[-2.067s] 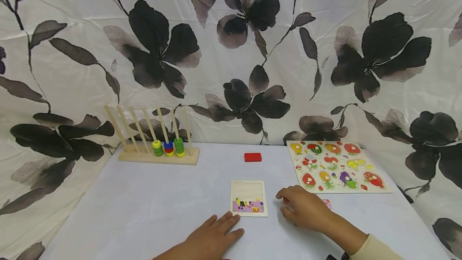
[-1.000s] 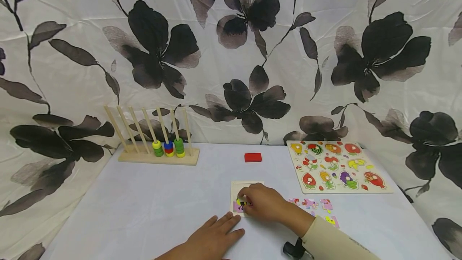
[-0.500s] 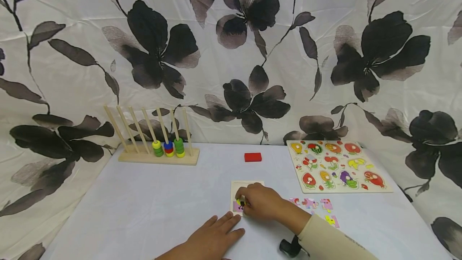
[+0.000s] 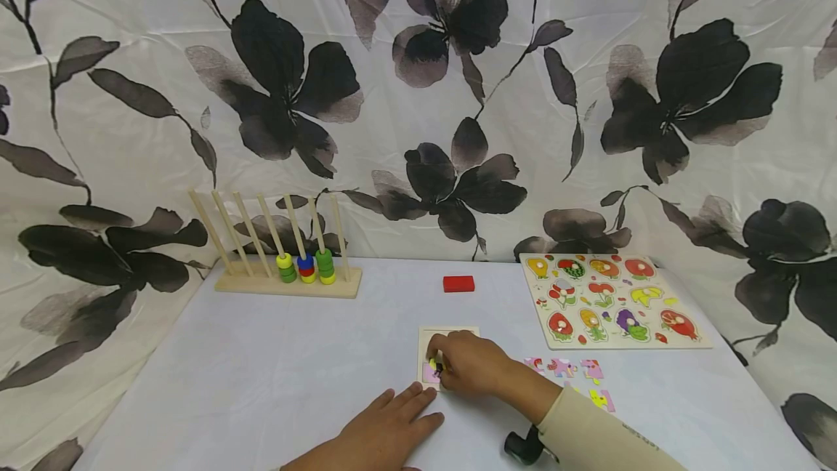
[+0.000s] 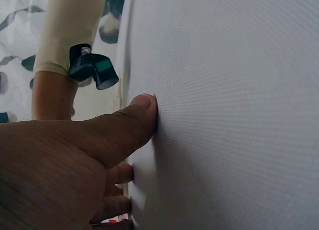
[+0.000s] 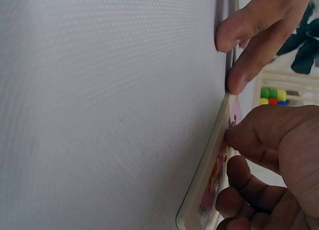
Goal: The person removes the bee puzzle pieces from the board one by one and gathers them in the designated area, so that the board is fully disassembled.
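Note:
A small square wooden puzzle tray [image 4: 423, 339] lies near the front middle of the table, with pink picture pieces along its near side. My right hand [image 4: 474, 363] reaches over it, thumb and index finger bent together at a puzzle piece [image 6: 232, 121] by the tray's near edge; the fingers hide much of the picture. Flat on the table, my left hand [image 4: 389, 429] has its fingers spread, fingertips at the tray's near left corner. Right of the tray lie several loose pink puzzle pieces [image 4: 561, 368], partly behind the right forearm.
A fruit peg puzzle board [image 4: 624, 304] lies at the back right. At the back left stands a wooden peg rack [image 4: 288, 286] with coloured rings. Between them is a red block [image 4: 458, 283]. A black wrist camera mount [image 4: 523, 448] hangs under the right sleeve.
My right hand has moved left from beside the loose pieces onto the tray, uncovering those pieces. Over the last second it shifts only slightly there. The left hand stays put.

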`<state>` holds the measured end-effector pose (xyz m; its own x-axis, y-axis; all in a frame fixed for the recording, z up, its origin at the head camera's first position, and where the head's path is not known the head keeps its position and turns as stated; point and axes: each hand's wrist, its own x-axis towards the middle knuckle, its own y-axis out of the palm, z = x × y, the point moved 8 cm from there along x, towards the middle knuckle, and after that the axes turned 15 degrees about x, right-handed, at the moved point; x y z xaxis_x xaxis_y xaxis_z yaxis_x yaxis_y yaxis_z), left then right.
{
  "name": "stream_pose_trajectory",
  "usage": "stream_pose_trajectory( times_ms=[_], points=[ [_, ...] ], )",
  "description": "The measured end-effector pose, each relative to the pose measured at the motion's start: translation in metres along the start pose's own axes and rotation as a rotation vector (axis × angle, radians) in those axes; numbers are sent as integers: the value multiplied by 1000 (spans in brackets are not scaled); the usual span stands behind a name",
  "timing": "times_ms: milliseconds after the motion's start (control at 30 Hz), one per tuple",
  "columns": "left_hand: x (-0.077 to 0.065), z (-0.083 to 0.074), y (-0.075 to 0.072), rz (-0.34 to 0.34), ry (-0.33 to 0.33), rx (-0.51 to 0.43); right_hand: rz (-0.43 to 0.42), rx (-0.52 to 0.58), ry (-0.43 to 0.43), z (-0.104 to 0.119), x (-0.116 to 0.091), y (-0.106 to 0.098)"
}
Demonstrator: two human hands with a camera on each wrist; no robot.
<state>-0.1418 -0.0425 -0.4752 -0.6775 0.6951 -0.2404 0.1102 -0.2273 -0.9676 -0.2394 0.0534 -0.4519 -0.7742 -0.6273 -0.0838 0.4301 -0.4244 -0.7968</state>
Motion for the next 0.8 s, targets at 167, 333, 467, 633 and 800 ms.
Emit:
stream_pose_trajectory(
  times_ms=[167,333,467,633,800],
  points=[
    [0,0,-1,6,-3,1,-8,8,-3,0,1,0],
    [0,0,-1,-2,3,-2,-21,10,-12,2,1,-1],
    [-1,0,-1,-13,5,-12,-25,8,-18,3,0,-2],
    [-2,1,-1,-32,13,-27,-13,4,-33,2,-1,-1],
    [-2,1,-1,-34,10,-29,-2,-5,-43,2,-2,-2]
  ],
)
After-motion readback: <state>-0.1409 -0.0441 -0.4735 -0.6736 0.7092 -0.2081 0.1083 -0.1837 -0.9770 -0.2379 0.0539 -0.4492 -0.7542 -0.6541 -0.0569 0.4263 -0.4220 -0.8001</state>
